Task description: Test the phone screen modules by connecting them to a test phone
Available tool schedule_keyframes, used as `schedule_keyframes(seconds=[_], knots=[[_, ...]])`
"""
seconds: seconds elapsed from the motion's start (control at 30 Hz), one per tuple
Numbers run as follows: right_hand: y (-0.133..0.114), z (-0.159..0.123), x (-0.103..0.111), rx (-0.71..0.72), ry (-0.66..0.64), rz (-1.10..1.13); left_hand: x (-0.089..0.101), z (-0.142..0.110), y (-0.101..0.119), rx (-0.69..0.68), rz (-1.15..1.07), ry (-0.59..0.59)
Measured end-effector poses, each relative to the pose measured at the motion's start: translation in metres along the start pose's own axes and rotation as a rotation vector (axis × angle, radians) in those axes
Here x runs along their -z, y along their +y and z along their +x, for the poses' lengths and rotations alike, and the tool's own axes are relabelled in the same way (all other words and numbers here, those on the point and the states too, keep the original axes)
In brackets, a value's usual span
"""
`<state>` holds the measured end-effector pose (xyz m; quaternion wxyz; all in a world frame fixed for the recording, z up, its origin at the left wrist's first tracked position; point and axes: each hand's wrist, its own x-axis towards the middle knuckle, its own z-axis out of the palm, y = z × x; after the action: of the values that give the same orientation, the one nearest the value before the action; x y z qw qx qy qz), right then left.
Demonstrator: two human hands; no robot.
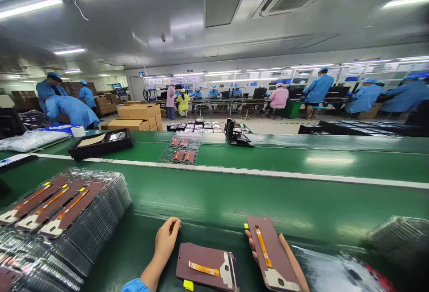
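My right hand (pixel 292 256) grips a phone screen panel (pixel 273 245) by its long sides, brown back towards me, with an orange flex cable and a yellow tab. A second phone screen panel (pixel 201 256) lies on the green bench between my hands, its cable and pale metal end facing up. Just to the upper left of that panel is my left hand (pixel 167 234), its fingers curled in and nothing visible in them. At the left, a tall stack of clear plastic trays (pixel 110 198) carries several more such panels (pixel 70 205).
Across the belt (pixel 268 198) lie a clear tray (pixel 164 153) with several small brown panels, a black box (pixel 100 144) and a black fixture (pixel 236 133). A plastic bag (pixel 325 265) sits right of my right hand. People in work gowns sit and stand farther back.
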<state>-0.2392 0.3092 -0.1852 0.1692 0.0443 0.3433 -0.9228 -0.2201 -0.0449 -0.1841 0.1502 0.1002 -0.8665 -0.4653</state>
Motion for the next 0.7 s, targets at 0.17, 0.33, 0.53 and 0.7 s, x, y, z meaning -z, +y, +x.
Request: schedule_keyframes(seconds=[0.17,0.33,0.53,0.7], knots=[[0.001,0.000,0.001,0.012,0.014,0.033,0.001,0.000,0.002,0.011,0.000,-0.002],[0.001,-0.001,-0.005,0.023,0.068,0.004,0.001,0.000,0.004,0.019,-0.004,-0.004],[0.000,-0.003,-0.010,0.047,0.097,-0.016,0.000,0.000,0.002,0.026,-0.005,-0.004],[-0.002,-0.002,-0.007,-0.024,0.018,0.079,0.001,0.001,0.003,0.025,0.002,-0.007]])
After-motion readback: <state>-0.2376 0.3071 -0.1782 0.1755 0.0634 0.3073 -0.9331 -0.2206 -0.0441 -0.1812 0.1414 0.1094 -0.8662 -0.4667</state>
